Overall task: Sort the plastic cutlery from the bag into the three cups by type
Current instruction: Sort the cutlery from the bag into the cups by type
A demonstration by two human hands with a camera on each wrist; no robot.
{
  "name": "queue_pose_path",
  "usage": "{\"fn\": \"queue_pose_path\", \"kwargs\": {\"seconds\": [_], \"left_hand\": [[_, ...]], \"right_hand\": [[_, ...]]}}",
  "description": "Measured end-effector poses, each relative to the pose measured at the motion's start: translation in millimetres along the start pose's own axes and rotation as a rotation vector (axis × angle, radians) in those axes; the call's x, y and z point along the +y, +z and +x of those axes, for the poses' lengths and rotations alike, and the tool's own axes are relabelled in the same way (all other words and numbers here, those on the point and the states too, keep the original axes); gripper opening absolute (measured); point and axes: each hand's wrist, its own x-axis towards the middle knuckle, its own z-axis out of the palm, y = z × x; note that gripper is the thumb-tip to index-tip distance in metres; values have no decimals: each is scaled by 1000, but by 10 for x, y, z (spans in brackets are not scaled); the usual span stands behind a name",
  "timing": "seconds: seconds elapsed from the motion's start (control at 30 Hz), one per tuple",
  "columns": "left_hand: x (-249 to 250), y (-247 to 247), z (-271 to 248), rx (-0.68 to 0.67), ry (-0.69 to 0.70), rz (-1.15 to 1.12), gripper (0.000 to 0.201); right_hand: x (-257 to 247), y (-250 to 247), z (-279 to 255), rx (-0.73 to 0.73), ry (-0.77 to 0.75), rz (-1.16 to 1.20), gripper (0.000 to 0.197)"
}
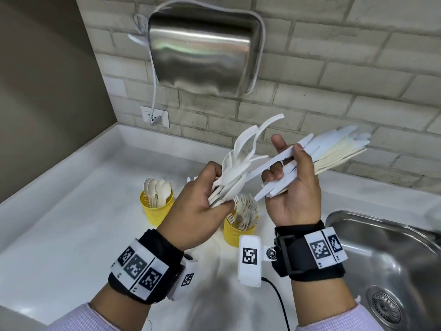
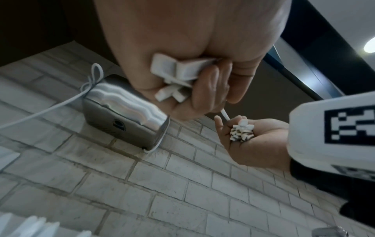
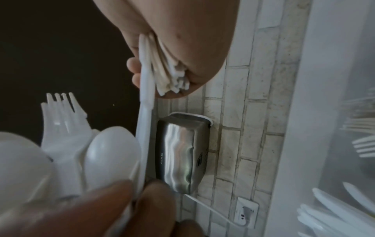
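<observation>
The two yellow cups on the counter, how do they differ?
The left cup holds spoons, bowls up; the right cup holds forks, tines up. The left cup stands farther back and in full view; the right cup stands nearer, partly hidden behind the left hand. Both are yellow, upright and perforated.

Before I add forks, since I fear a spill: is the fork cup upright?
Upright: the fork cup stands on the counter, fork tines pointing up.

The head view is evenly bright, with soft glare streaks on the steel hand dryer (image 1: 202, 51) and curved wide-angle bending at its edges. Both wrist views are dimmer and grainier; a ceiling lamp (image 2: 369, 45) glows, and the near fingers (image 3: 97, 208) blur badly.
</observation>
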Motion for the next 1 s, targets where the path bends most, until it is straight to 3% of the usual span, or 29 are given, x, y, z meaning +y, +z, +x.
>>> {"fn": "queue_pose_path", "kwargs": {"seconds": [0.13, 0.23, 0.33, 0.47, 0.63, 0.8, 0.93, 1.0], "left_hand": [[-64, 32, -1, 40, 2, -22, 22], [-95, 37, -4, 76, -21, -35, 26], [-117, 33, 2, 88, 7, -9, 21], [-178, 39, 9, 87, 52, 55, 27], [-235, 46, 23, 54, 62, 159, 26], [-281, 43, 19, -22, 93, 324, 25], [-244, 24, 22, -24, 91, 362, 25], [-224, 20, 25, -17, 84, 373, 26]], "right_hand": [[-60, 54, -28, -97, -61, -128, 20], [-67, 61, -3, -3, -138, -175, 25], [-48, 6, 80, 155, -182, -153, 15], [-87, -30, 153, 199, -204, -69, 14], [-246, 114, 168, 50, -442, -339, 12], [-375, 217, 180, -102, -571, -812, 31], [-375, 230, 73, -287, -603, -1172, 9], [-303, 217, 38, -376, -633, -1297, 11]]}}
